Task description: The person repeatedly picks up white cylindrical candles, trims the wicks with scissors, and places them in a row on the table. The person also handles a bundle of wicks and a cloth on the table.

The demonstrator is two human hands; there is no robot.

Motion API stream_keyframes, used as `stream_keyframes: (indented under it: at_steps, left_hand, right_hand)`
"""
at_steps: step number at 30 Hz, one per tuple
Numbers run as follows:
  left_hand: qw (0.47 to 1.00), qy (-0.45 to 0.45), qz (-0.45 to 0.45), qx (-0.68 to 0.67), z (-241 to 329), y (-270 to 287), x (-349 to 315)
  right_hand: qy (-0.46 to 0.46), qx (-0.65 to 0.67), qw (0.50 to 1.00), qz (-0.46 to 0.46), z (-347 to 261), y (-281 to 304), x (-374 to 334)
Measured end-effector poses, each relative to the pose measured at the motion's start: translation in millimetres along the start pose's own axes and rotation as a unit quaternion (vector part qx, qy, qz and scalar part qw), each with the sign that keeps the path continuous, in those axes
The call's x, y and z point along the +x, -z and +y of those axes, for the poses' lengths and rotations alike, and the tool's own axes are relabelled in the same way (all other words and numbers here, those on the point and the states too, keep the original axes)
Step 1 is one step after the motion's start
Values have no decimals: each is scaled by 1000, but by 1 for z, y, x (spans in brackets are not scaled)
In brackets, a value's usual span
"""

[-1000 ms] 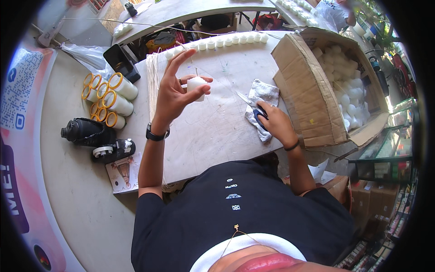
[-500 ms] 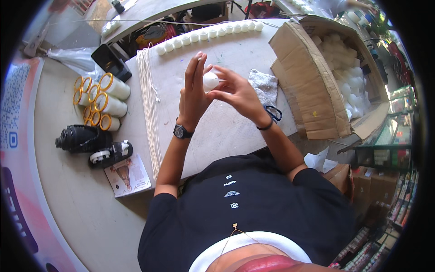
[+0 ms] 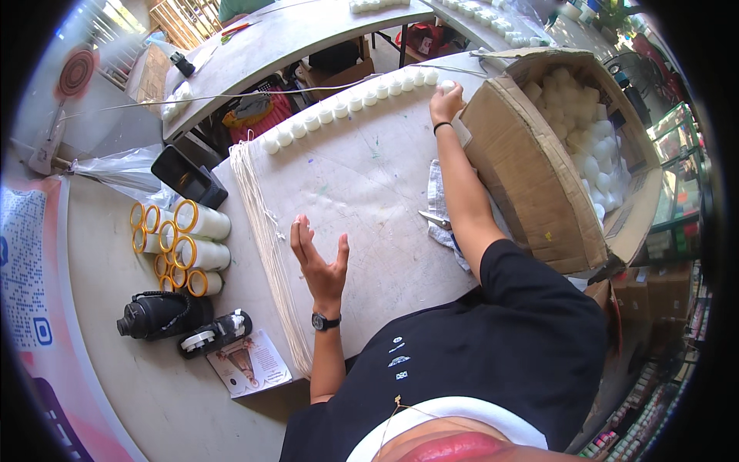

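Note:
At the far right end of a row of short white candles [image 3: 354,102], my right hand [image 3: 445,105] is closed round another white candle [image 3: 448,85], whose top shows above the fingers. My left hand [image 3: 319,266] hovers over the near part of the table, its fingers spread apart. A small pale spot shows at one of its fingertips, too small to name. Beside that hand, a long bundle of off-white cords [image 3: 258,208] runs along the table's left edge. A grey cloth [image 3: 437,192] lies under my right arm, with scissors [image 3: 435,220] on it, partly hidden.
A large cardboard box [image 3: 531,185] full of white pieces stands right of the table. To the left are gold-rimmed white cylinders [image 3: 202,219], a black bin [image 3: 188,175], a black bottle [image 3: 163,314] and a printed box [image 3: 250,362]. Another table [image 3: 300,31] stands beyond.
My hands have parted. The right one has carried the white candle away to the row's right end; the left has come down nearer to me and opened. The view has shifted.

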State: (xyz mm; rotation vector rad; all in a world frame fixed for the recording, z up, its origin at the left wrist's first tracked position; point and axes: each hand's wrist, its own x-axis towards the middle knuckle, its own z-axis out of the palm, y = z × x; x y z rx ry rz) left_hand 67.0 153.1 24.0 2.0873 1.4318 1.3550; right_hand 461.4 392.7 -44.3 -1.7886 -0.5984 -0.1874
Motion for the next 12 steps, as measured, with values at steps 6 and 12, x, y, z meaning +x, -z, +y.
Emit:
stream_keyframes:
  at_steps: [6,12]
  left_hand:
    - [996,74,48,-6,-6,24,-10]
    - [992,111,63,-21,-16,38,-10]
  right_hand:
    - [10,-173,984,-38,26,-46,45]
    - [-6,-164,981,-104,13,-40,40]
